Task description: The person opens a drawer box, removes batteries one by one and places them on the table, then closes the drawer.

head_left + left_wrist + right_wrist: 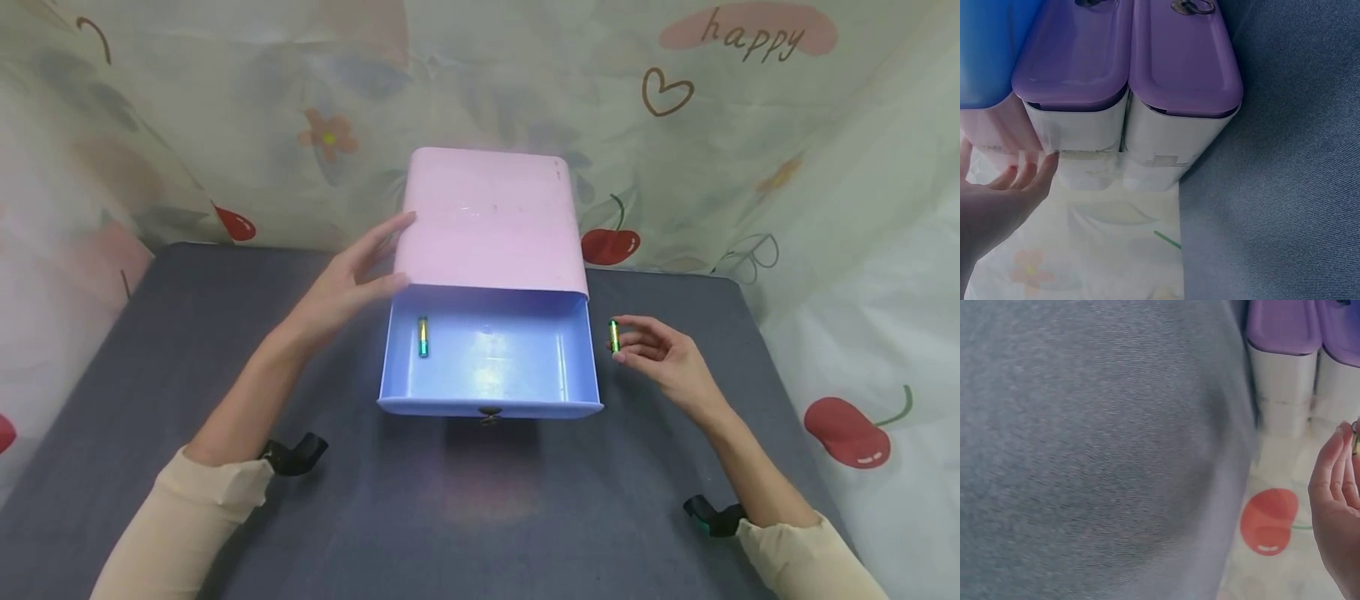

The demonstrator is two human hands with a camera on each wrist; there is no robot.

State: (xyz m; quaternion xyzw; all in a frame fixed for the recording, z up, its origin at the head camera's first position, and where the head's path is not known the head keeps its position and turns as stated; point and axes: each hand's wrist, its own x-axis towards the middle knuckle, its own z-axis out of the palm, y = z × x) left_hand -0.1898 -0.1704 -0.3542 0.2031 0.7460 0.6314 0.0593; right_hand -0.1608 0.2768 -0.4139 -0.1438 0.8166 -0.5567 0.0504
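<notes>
A pink drawer cabinet [491,221] stands on the table with its blue top drawer [525,367] pulled out. One green-and-gold battery [423,337] lies inside the drawer, near its left wall. My left hand [341,287] rests on the cabinet's left side, fingers extended and thumb near the front edge. To the right of the drawer, apart from it, my right hand [667,358] pinches a second green-and-gold battery [614,336], held upright between thumb and fingers. The right wrist view catches only part of that hand at its right edge.
Below the blue drawer, the left wrist view shows two closed purple drawers [1075,56] in white casings, with a metal ring pull [1194,6]. A dark grey cloth [300,525] covers the table. A printed curtain [262,100] hangs behind and at both sides.
</notes>
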